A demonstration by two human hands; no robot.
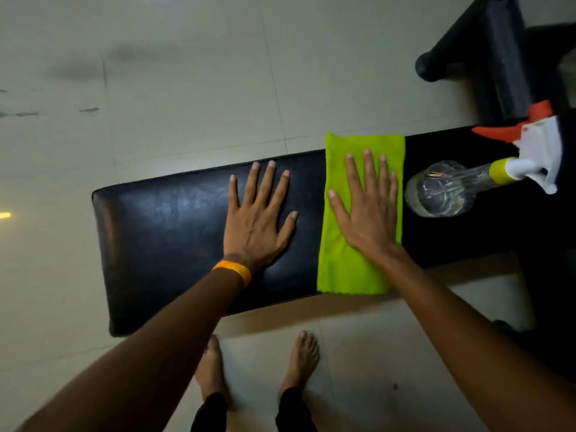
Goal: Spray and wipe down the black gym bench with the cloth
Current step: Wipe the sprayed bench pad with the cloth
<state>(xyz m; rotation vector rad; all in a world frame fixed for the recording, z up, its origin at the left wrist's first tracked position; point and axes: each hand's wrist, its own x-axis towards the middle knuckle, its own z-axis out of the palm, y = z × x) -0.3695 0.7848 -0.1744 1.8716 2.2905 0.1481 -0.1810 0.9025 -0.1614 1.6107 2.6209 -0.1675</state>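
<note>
Head view. Black gym bench (162,238) across pale floor tiles (187,88). Green cloth (346,269) spread flat over its padding, pinned under right hand (369,210), fingers straight and close together. Left hand (257,227) just beside the cloth, palm down on bare padding, fingers splayed, gripping nothing; orange wristband (233,271) at the wrist. Clear spray bottle (445,190) on its side on the bench, just right of the cloth. Bare feet (302,360) on the tiles.

Pale tiled floor (187,88) with dark smudges (78,70), some black padded gear (498,57) top right, bare feet (212,369) at the bottom.
</note>
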